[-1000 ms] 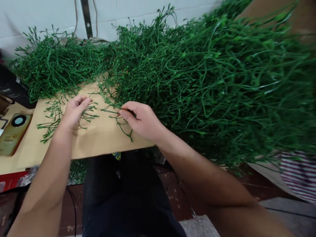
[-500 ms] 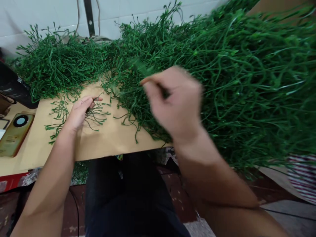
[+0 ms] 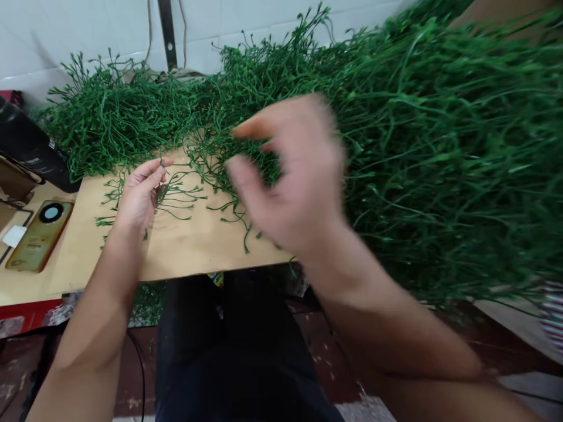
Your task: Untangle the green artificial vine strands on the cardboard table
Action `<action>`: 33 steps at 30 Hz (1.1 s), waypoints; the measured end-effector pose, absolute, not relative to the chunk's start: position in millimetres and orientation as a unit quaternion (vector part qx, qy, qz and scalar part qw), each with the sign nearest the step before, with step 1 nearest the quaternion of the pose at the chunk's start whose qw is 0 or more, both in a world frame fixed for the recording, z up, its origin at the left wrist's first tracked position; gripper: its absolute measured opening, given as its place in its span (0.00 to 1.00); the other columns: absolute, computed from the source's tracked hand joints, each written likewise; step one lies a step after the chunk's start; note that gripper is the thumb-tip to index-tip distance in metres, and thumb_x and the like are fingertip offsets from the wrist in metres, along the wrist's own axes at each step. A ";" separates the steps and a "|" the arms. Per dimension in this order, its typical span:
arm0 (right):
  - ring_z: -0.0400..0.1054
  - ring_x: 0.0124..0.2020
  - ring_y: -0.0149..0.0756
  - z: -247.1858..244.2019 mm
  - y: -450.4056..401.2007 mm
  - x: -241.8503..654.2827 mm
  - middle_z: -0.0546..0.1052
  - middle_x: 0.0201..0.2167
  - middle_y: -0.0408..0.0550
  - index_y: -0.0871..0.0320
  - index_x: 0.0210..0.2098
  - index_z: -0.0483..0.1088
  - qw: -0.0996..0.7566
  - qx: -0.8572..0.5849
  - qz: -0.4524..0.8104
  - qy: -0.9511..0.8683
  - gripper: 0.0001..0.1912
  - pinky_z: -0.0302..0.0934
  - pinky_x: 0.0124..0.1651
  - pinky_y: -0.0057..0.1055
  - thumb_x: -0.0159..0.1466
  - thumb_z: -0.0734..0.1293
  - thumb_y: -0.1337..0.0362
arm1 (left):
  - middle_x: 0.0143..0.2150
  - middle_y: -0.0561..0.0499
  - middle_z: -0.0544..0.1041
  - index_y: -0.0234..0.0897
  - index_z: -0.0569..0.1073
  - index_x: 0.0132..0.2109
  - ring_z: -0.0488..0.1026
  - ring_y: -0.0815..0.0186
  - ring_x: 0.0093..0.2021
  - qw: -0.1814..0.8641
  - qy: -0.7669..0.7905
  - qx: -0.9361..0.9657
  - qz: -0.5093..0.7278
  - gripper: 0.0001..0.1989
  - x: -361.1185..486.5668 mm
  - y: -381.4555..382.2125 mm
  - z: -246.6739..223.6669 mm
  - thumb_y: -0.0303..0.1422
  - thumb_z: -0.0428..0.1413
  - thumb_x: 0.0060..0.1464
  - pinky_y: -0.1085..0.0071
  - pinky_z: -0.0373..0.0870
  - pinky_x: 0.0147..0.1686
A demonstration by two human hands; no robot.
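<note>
My left hand [image 3: 143, 190] is closed over the board, its thumb and forefinger pinching a thin green plastic stem [image 3: 162, 167]. Loose green sprigs [image 3: 178, 196] fan out under and beside that hand, with branched tips pointing right. Blurred by motion, my right hand [image 3: 292, 170] hangs above the near edge of the green heap, thumb and fingers apart, nothing visible between them. Behind and right of it spreads a large heap of green artificial stems [image 3: 431, 158].
A tan board [image 3: 189, 246] covers the work surface. A smaller pile of green stems [image 3: 114, 117] lies along the tiled wall [image 3: 101, 29]. At left are a black bottle [image 3: 35, 146] and a phone in a yellowish case [image 3: 39, 237]. Dark-trousered legs [image 3: 233, 346] are below the board.
My right hand has moved slightly left and its fingers have opened; the blurred green bit near its fingertips is gone from them. My left hand has risen slightly, still pinching.
</note>
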State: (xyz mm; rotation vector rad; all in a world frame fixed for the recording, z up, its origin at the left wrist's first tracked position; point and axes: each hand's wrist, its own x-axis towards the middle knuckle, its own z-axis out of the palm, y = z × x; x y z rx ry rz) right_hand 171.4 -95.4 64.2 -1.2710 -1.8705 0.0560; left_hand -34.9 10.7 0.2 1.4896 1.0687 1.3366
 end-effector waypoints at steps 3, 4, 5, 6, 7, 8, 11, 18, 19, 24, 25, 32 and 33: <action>0.58 0.52 0.47 34.4 -59.5 128.7 0.67 0.49 0.58 0.63 0.49 0.65 0.360 -0.501 0.052 -0.785 0.19 0.53 0.55 0.47 0.64 0.61 0.57 | 0.42 0.48 0.78 0.38 0.74 0.38 0.73 0.67 0.39 0.415 0.422 0.606 0.531 0.13 -37.4 10.6 -0.6 0.42 0.58 0.49 0.72 0.69 0.36; 0.59 0.52 0.47 24.5 -48.5 117.9 0.68 0.49 0.59 0.64 0.49 0.65 0.335 -0.510 0.068 -0.789 0.19 0.54 0.54 0.46 0.63 0.62 0.57 | 0.41 0.48 0.77 0.39 0.74 0.38 0.73 0.66 0.40 0.408 0.423 0.611 0.531 0.14 -38.7 11.1 -0.8 0.43 0.57 0.49 0.71 0.69 0.37; 0.59 0.51 0.46 16.2 -39.3 109.8 0.69 0.49 0.59 0.64 0.49 0.65 0.315 -0.515 0.083 -0.793 0.19 0.54 0.54 0.44 0.63 0.62 0.58 | 0.41 0.48 0.77 0.39 0.74 0.38 0.73 0.66 0.41 0.400 0.424 0.613 0.533 0.14 -40.0 12.0 -1.0 0.44 0.56 0.50 0.71 0.69 0.37; 0.59 0.50 0.45 10.1 -32.4 104.3 0.70 0.47 0.58 0.64 0.47 0.66 0.299 -0.521 0.097 -0.794 0.17 0.54 0.53 0.43 0.64 0.62 0.59 | 0.41 0.48 0.77 0.39 0.74 0.38 0.73 0.66 0.41 0.393 0.426 0.614 0.536 0.15 -41.2 13.0 -1.3 0.45 0.56 0.51 0.71 0.69 0.37; 0.60 0.49 0.44 6.5 -27.7 101.5 0.71 0.45 0.56 0.63 0.45 0.67 0.289 -0.521 0.108 -0.796 0.15 0.53 0.52 0.41 0.65 0.61 0.60 | 0.40 0.48 0.77 0.39 0.74 0.39 0.73 0.66 0.42 0.387 0.427 0.615 0.538 0.15 -41.9 14.3 -1.6 0.46 0.55 0.51 0.71 0.69 0.37; 0.61 0.46 0.42 5.3 -24.9 100.8 0.72 0.42 0.54 0.62 0.42 0.68 0.283 -0.517 0.117 -0.799 0.13 0.53 0.51 0.39 0.66 0.59 0.61 | 0.40 0.48 0.77 0.40 0.74 0.38 0.73 0.66 0.41 0.384 0.428 0.616 0.539 0.16 -42.0 15.5 -2.0 0.47 0.55 0.51 0.71 0.69 0.36; 0.61 0.39 0.35 11.1 -23.8 106.4 0.72 0.35 0.50 0.61 0.35 0.68 0.280 -0.502 0.144 -0.806 0.12 0.52 0.47 0.33 0.68 0.56 0.63 | 0.37 0.49 0.76 0.40 0.73 0.37 0.73 0.67 0.39 0.379 0.427 0.628 0.529 0.15 -38.6 18.3 -3.1 0.46 0.55 0.52 0.72 0.69 0.36; 0.59 0.36 0.32 13.1 -18.2 119.2 0.67 0.32 0.47 0.60 0.31 0.63 0.307 -0.545 0.184 -0.758 0.12 0.51 0.40 0.29 0.68 0.54 0.65 | 0.25 0.52 0.72 0.35 0.73 0.28 0.69 0.69 0.30 0.315 0.452 0.719 0.423 0.14 -35.0 8.0 4.5 0.41 0.55 0.54 0.74 0.65 0.33; 0.59 0.36 0.32 10.2 -15.8 120.4 0.67 0.32 0.47 0.59 0.31 0.63 0.322 -0.547 0.185 -0.751 0.12 0.51 0.41 0.29 0.68 0.54 0.65 | 0.23 0.53 0.71 0.34 0.73 0.27 0.68 0.69 0.29 0.310 0.464 0.724 0.405 0.14 -35.9 5.5 7.1 0.40 0.55 0.54 0.74 0.64 0.32; 0.58 0.34 0.30 0.4 -8.7 125.8 0.66 0.30 0.46 0.60 0.29 0.62 0.366 -0.542 0.212 -0.726 0.09 0.51 0.39 0.28 0.66 0.56 0.67 | 0.20 0.56 0.63 0.34 0.69 0.23 0.59 0.71 0.23 0.317 0.480 0.735 0.359 0.10 -36.3 2.0 15.2 0.32 0.57 0.50 0.73 0.55 0.26; 0.57 0.33 0.29 0.2 -9.4 126.1 0.65 0.29 0.45 0.60 0.29 0.62 0.362 -0.538 0.222 -0.728 0.09 0.50 0.38 0.28 0.65 0.57 0.66 | 0.19 0.56 0.61 0.34 0.68 0.23 0.57 0.72 0.23 0.320 0.477 0.734 0.363 0.10 -35.8 3.4 14.8 0.31 0.57 0.49 0.73 0.54 0.26; 0.53 0.27 0.26 7.1 -22.2 125.2 0.63 0.25 0.42 0.61 0.28 0.62 0.338 -0.492 0.264 -0.758 0.15 0.46 0.34 0.27 0.68 0.53 0.64 | 0.21 0.56 0.63 0.35 0.71 0.29 0.59 0.70 0.26 0.198 0.541 0.736 0.354 0.09 -39.9 14.3 -0.5 0.34 0.51 0.53 0.74 0.56 0.29; 0.53 0.28 0.27 8.7 -24.3 125.0 0.64 0.26 0.42 0.61 0.29 0.63 0.331 -0.489 0.262 -0.763 0.14 0.46 0.34 0.27 0.68 0.53 0.65 | 0.22 0.55 0.64 0.35 0.72 0.30 0.60 0.70 0.27 0.172 0.554 0.743 0.335 0.10 -40.7 14.6 -2.5 0.35 0.50 0.53 0.73 0.56 0.30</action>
